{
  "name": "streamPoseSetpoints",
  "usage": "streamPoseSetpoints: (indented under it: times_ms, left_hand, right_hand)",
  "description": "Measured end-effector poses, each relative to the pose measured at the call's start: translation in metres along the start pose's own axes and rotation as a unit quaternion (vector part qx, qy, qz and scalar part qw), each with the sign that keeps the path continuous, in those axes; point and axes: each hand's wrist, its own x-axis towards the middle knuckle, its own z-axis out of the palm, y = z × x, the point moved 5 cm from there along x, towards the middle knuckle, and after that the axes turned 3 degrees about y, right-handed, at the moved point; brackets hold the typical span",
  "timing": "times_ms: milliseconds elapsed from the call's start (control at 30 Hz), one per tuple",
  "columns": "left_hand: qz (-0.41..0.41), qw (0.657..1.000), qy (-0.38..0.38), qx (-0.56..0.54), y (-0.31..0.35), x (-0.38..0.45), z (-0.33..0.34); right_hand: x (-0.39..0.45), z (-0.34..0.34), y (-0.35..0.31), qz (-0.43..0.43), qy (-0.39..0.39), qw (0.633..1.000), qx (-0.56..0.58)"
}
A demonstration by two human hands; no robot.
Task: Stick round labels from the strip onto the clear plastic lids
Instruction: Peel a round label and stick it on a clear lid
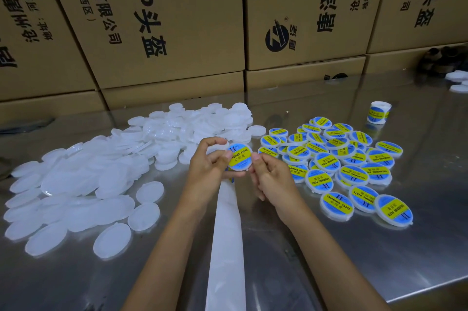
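Both hands meet over the middle of the steel table (329, 247), clamped on one lid (239, 160) held between them: the left hand (210, 169) pinches its left edge with thumb and fingers, and the right hand (269, 184) presses its thumb against the right edge. A blue and yellow round label (240, 158) already lies on the lid's face. The spent white strip (226, 247) trails from under the hands toward the near edge. Unlabelled clear lids (83, 184) sprawl to the left, the labelled pile (342, 161) sits to the right, and a label roll (378, 112) stands farther right. The likely step is smoothing the label down. If the thumbs press unevenly, the label could crease or trap a bubble; if it was laid off-centre, an edge may overhang the rim and lift. A loose grip could also let the slick lid slip onto the table.
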Motion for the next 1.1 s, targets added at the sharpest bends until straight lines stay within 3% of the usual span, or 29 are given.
streamPoseSetpoints:
  times_ms: [100,167,333,500,667,833,967,1100]
  left_hand:
    - [0.007,1.0,-0.016,0.003,0.001,-0.001,0.004]
    - [0.02,0.999,0.013,0.031,0.001,-0.001,0.005]
    - [0.039,0.996,0.065,0.041,0.004,-0.001,-0.001]
    - [0.031,0.996,0.069,0.047,0.005,-0.002,-0.001]
    - [0.014,0.994,0.102,0.042,0.006,-0.002,-0.007]
    - [0.008,0.987,0.157,0.039,0.006,0.001,-0.017]
    - [0.012,0.979,0.19,0.069,0.002,0.004,-0.027]
    - [-0.003,0.973,0.217,0.085,-0.006,0.009,-0.034]
  right_hand:
    - [0.001,-0.003,0.001,0.041,0.019,0.998,0.041]
    - [0.0,-0.001,0.0,0.065,0.02,0.996,0.051]
    - [-0.002,0.004,-0.005,-0.021,0.007,0.998,-0.061]
    - [0.001,0.003,-0.004,0.0,-0.006,0.999,-0.046]
    - [0.004,-0.013,0.005,0.093,0.09,0.988,0.087]
    - [0.008,-0.034,0.011,0.156,0.165,0.939,0.259]
    - [0.01,-0.042,0.014,0.171,0.188,0.904,0.343]
    - [0.012,-0.045,0.017,0.179,0.184,0.895,0.365]
